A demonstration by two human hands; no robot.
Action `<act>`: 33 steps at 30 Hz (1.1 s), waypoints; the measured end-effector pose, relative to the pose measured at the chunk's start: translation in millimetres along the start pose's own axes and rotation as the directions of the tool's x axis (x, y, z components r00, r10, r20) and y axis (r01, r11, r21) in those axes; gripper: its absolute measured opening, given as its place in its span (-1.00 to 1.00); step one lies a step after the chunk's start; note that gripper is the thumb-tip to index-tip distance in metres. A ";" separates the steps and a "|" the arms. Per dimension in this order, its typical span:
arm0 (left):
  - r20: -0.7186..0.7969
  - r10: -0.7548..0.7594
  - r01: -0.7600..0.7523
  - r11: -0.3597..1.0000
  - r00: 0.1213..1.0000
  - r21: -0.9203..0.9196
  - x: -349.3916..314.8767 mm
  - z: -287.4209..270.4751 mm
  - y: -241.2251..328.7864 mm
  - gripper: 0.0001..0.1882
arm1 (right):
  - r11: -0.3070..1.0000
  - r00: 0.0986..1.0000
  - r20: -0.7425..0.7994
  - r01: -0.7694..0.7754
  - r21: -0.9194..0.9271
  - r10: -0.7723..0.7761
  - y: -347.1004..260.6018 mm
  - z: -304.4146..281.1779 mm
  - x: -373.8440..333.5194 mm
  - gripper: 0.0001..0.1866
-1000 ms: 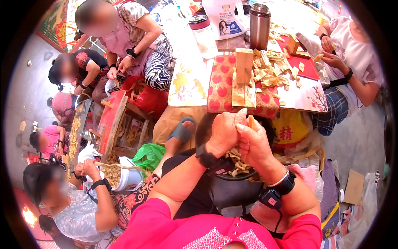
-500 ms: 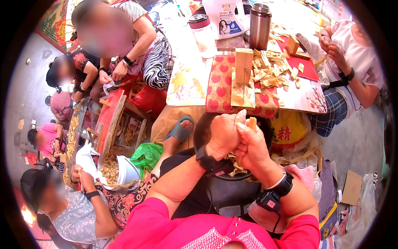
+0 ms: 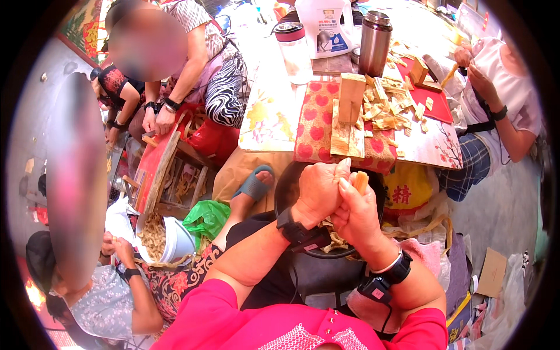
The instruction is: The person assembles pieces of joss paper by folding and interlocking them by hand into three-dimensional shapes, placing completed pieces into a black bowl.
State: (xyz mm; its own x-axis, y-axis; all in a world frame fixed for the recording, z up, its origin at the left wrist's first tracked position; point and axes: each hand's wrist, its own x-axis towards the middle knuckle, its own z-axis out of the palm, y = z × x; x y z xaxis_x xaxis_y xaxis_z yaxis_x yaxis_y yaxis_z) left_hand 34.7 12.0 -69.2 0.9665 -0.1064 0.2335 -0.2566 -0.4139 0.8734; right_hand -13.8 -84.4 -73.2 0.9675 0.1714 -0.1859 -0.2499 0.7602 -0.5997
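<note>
Over a dark round basin (image 3: 284,185), my two hands meet in front of me. My right hand (image 3: 357,211) is closed round a pale yellow strip (image 3: 361,182), whose blunt end sticks up beside the thumb. Pressed against those fingers is my left hand (image 3: 318,189), closed like a fist; what it grips, if anything, is hidden. More pale yellow pieces (image 3: 333,240) lie in the basin under my wrists. Just beyond my hands, a wooden block stand (image 3: 349,137) with an upright post sits at the table's near edge.
A heap of yellow strips (image 3: 388,105) lies on the table (image 3: 265,125), near a steel flask (image 3: 375,44), a lidded clear bottle (image 3: 293,53) and a white jug (image 3: 324,29). Left stands a white bucket (image 3: 178,239) of pieces beside a green bag (image 3: 207,219). Co-workers sit left and right.
My hands stay together, and slightly more of the strip shows above my right fingers. The view has shifted a little. At the right, a co-worker's raised hands now show a dangling yellow strip.
</note>
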 end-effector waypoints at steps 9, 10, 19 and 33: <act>-0.031 0.054 -0.053 0.998 0.998 0.044 -3.4 -2.1 1.2 -0.54 | 0.904 0.968 0.073 0.250 -0.345 -0.240 2.5 -1.4 14.7 -0.78; -0.025 0.105 -0.103 0.993 0.994 0.056 -3.9 -3.3 0.7 -0.56 | 0.961 0.989 0.039 0.151 -0.232 -0.146 -5.6 7.4 11.0 -0.78; 0.034 0.247 -0.230 0.938 0.969 -0.261 -1.5 -8.3 15.2 -0.67 | 0.993 0.997 0.051 -0.051 -0.107 0.056 -42.1 1.1 11.2 -0.48; 0.014 -0.016 0.018 0.247 1.000 -0.969 28.4 -29.7 54.7 -0.74 | 0.754 0.919 0.381 0.177 -0.633 0.104 -60.5 2.8 12.9 -0.80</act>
State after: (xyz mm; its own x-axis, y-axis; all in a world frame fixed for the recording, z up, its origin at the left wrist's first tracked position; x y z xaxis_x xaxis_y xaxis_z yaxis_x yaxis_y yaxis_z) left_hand 48.0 13.2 -2.0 0.9704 -0.1128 0.2134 -0.0496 0.7720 0.6337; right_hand 14.0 -126.5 -37.2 0.8777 0.4750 0.0630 -0.0418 0.2070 -0.9774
